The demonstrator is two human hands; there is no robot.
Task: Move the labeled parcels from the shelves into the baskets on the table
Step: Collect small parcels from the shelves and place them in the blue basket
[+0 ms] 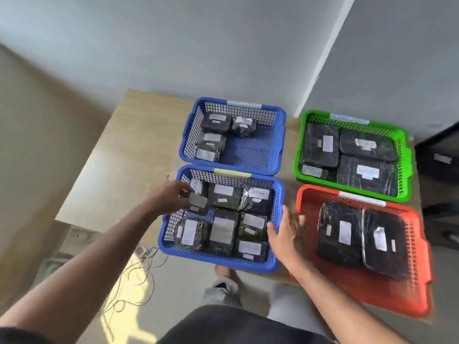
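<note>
1. I see four baskets on the desk (119,155): the far blue basket (279,135) at 12 o'clock, the green basket (403,155) at 2 o'clock, the red basket (419,269) at 4 o'clock, and the near blue basket (277,212) in the centre.
2. The left hand (171,196) is over the near blue basket at its 10 o'clock corner; its fingers pinch a small labeled parcel (198,203).
3. The right hand (285,234) is at the 3 o'clock rim of this basket, its fingers straight and spread, holding nothing.
4. All the baskets contain dark wrapped parcels with white labels.
</note>
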